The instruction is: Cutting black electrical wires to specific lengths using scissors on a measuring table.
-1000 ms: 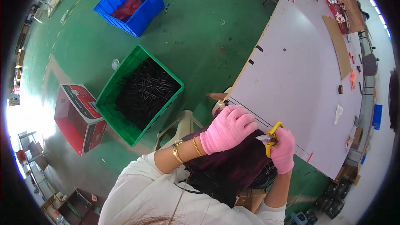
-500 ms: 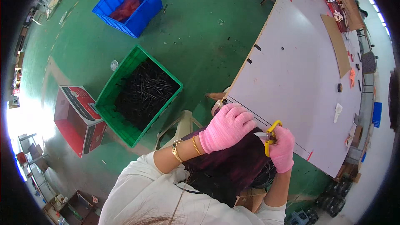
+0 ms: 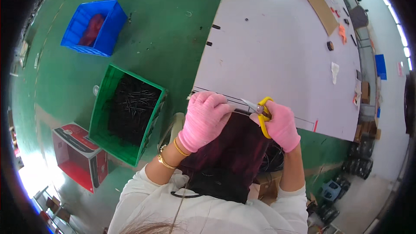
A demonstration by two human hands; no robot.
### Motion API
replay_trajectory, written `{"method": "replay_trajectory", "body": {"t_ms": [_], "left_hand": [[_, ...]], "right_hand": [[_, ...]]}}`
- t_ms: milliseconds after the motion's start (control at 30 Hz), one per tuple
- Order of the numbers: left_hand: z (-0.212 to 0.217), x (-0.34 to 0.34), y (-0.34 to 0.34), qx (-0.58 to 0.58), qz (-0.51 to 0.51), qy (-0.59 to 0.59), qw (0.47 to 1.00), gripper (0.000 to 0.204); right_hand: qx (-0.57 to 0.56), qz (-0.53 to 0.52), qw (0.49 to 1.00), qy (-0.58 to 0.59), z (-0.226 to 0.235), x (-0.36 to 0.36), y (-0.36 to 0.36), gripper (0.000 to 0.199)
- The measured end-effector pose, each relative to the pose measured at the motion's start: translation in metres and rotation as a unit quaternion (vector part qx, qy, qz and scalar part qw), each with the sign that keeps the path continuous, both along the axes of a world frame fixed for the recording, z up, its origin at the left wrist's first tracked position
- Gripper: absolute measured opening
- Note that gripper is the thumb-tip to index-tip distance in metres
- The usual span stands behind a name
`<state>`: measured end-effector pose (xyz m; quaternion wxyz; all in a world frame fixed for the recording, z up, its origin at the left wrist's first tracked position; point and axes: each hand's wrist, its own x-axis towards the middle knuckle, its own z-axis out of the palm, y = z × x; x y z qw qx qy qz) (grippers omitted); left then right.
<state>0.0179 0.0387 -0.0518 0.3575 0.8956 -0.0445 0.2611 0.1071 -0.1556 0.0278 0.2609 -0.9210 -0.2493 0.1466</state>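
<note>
My right hand (image 3: 281, 125), in a pink knitted glove, grips yellow-handled scissors (image 3: 259, 109). Their silver blades are parted slightly and point left toward my other hand. My left hand (image 3: 203, 119), gloved in the same pink, is closed at the table's near edge, thumb and fingertips pressed together. What it pinches is hidden, though a thin black strip (image 3: 242, 111) runs close by its fingertips. Thin dark lines (image 3: 216, 92) lie along the near edge of the white table (image 3: 277, 52), just beyond both hands. Dark cloth (image 3: 229, 147) covers my lap below them.
On the left floor stand a green crate (image 3: 149, 141) full of thin black pieces, a blue crate (image 3: 113, 30) with a red bag, and a red-and-white carton (image 3: 99, 169). A tape roll (image 3: 330, 46), an orange scrap (image 3: 342, 34) and a cardboard sheet (image 3: 318, 6) lie on the table.
The view has swung, shifting the table and crates leftward. Both hands now sit closer to the table edge, and the scissors have come nearer to my left fingertips.
</note>
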Motion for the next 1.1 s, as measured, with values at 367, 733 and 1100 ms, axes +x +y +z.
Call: {"method": "replay_trajectory", "body": {"t_ms": [367, 733, 1100], "left_hand": [[0.0, -0.001, -0.002, 0.007, 0.012, 0.007, 1.0, 0.023], [0.019, 0.007, -0.018, 0.071, 0.026, 0.06, 0.995, 0.018], [0.027, 0.019, -0.032, 0.086, -0.001, 0.111, 0.99, 0.018]], "right_hand": [[-0.103, 0.005, 0.995, 0.011, 0.002, 0.014, -0.003, 0.032], [-0.231, 0.023, 0.971, 0.063, -0.001, 0.027, 0.002, 0.042], [-0.243, 0.022, 0.967, 0.072, 0.007, 0.026, 0.004, 0.037]]}}
